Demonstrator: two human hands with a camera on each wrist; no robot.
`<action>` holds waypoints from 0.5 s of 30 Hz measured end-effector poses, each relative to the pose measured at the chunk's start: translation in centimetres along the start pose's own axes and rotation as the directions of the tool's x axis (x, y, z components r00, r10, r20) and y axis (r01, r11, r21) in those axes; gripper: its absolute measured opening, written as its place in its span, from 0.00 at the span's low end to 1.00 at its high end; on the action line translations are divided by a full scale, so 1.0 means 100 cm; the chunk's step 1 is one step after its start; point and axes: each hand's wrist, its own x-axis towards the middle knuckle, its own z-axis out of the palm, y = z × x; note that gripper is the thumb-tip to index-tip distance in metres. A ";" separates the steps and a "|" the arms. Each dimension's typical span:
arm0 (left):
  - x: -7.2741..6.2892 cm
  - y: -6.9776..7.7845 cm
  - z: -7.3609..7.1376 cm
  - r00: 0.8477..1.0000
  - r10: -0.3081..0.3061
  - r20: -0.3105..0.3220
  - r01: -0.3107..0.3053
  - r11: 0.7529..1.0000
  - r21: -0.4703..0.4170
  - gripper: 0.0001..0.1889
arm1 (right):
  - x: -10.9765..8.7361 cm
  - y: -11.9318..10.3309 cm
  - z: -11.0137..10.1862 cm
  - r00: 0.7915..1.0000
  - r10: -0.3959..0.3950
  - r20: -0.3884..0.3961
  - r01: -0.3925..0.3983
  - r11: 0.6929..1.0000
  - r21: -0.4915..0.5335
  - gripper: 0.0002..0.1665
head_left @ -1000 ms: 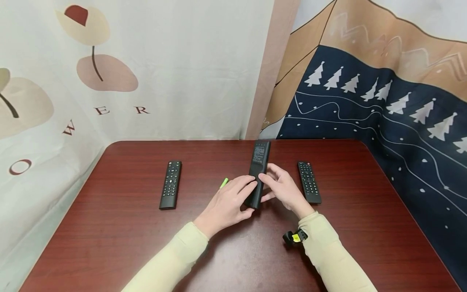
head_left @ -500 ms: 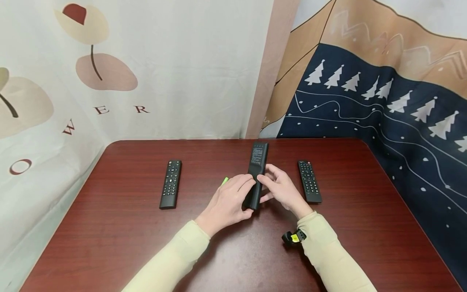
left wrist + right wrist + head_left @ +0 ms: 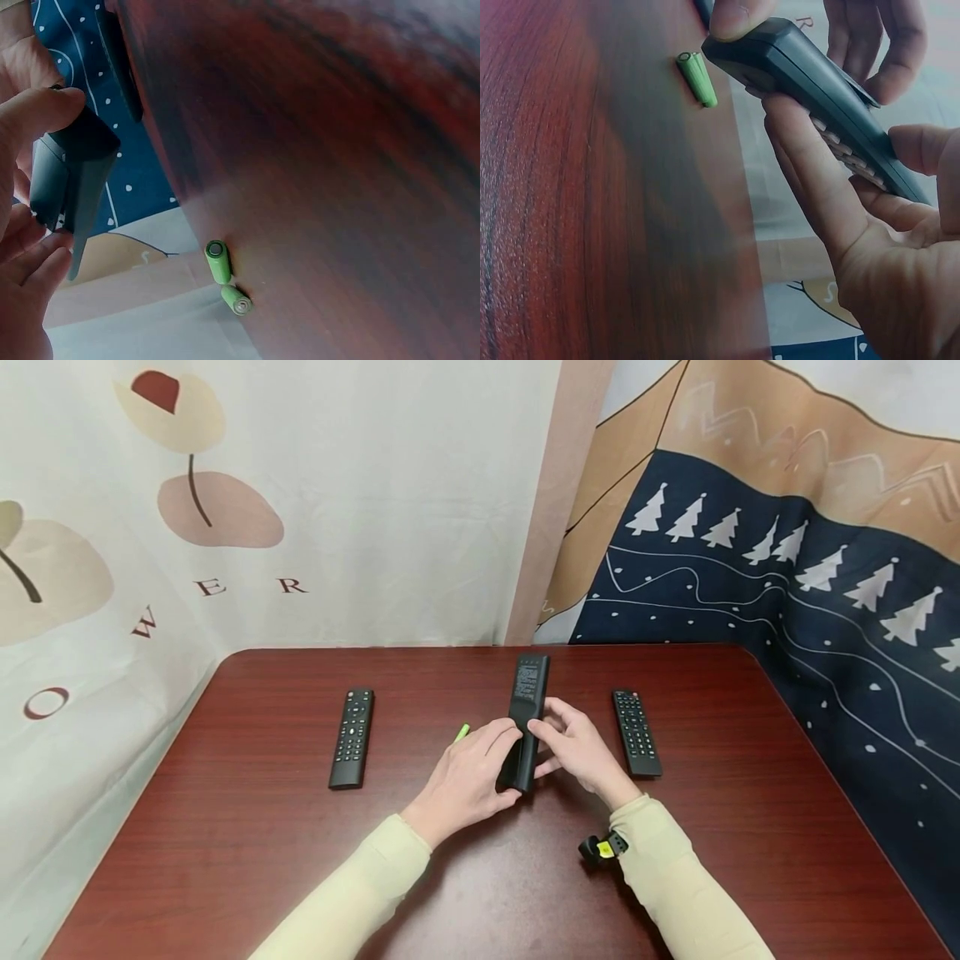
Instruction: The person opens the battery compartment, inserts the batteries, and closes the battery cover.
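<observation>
A black remote control (image 3: 529,685) is held over the table with its labelled back up. My right hand (image 3: 581,747) grips it from the right, thumb on the back and fingers beneath; in the right wrist view its button side (image 3: 847,154) faces down. My left hand (image 3: 465,777) holds the battery cover (image 3: 94,180) at the near end, thumb at the end edge and fingertips at the other edge. That cover stands tilted away from the body in the left wrist view. Two green batteries (image 3: 217,262) lie beyond the left hand, mostly hidden by it in the head view.
One black remote (image 3: 351,739) lies buttons up on the left of the reddish-brown table (image 3: 225,843). Another remote (image 3: 636,735) lies just right of my right hand. Printed curtains (image 3: 375,510) hang along the table's back and right edges.
The held remote and both hands have shifted very slightly left and toward me. The grip looks the same, and the other remotes have stayed put.
</observation>
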 end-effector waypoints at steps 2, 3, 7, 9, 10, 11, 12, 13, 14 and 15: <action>-0.001 0.000 -0.001 1.000 -0.012 0.012 0.012 1.000 -0.008 0.39 | 0.000 -0.001 0.000 1.000 0.001 -0.003 -0.001 1.000 -0.003 0.25; -0.001 0.000 -0.001 1.000 -0.018 0.019 0.018 1.000 -0.019 0.39 | 0.000 -0.001 0.001 1.000 0.003 -0.004 -0.003 1.000 -0.005 0.25; -0.003 -0.002 -0.004 0.998 -0.024 0.055 0.028 0.998 -0.057 0.40 | 0.000 0.001 0.001 1.000 0.011 -0.008 -0.011 1.000 -0.009 0.24; -0.004 -0.003 -0.005 0.997 -0.019 0.070 0.024 0.997 -0.076 0.39 | 0.000 0.002 0.001 1.000 0.019 -0.014 -0.019 1.000 -0.007 0.24; -0.005 -0.004 -0.005 0.997 -0.016 0.076 0.023 0.996 -0.087 0.38 | 0.001 0.003 0.001 1.000 0.023 -0.016 -0.023 1.000 -0.005 0.24; -0.006 -0.005 -0.005 0.997 -0.013 0.081 0.021 0.995 -0.096 0.37 | 0.001 0.003 0.001 1.000 0.024 -0.016 -0.024 1.000 -0.003 0.24; -0.007 -0.006 -0.005 0.996 -0.013 0.085 0.022 0.994 -0.110 0.36 | 0.001 0.003 0.001 0.999 0.027 -0.018 -0.027 1.000 -0.001 0.24; -0.008 -0.007 -0.005 0.996 -0.013 0.086 0.023 0.992 -0.124 0.35 | 0.001 0.003 0.001 0.999 0.029 -0.018 -0.029 1.000 0.000 0.24; -0.008 -0.007 -0.005 0.996 -0.014 0.086 0.026 0.990 -0.138 0.34 | 0.001 0.003 0.001 0.999 0.030 -0.017 -0.030 1.000 0.003 0.24; -0.009 -0.008 -0.005 0.996 -0.016 0.082 0.029 0.988 -0.153 0.34 | 0.001 0.003 0.002 0.999 0.029 -0.014 -0.029 1.000 0.004 0.24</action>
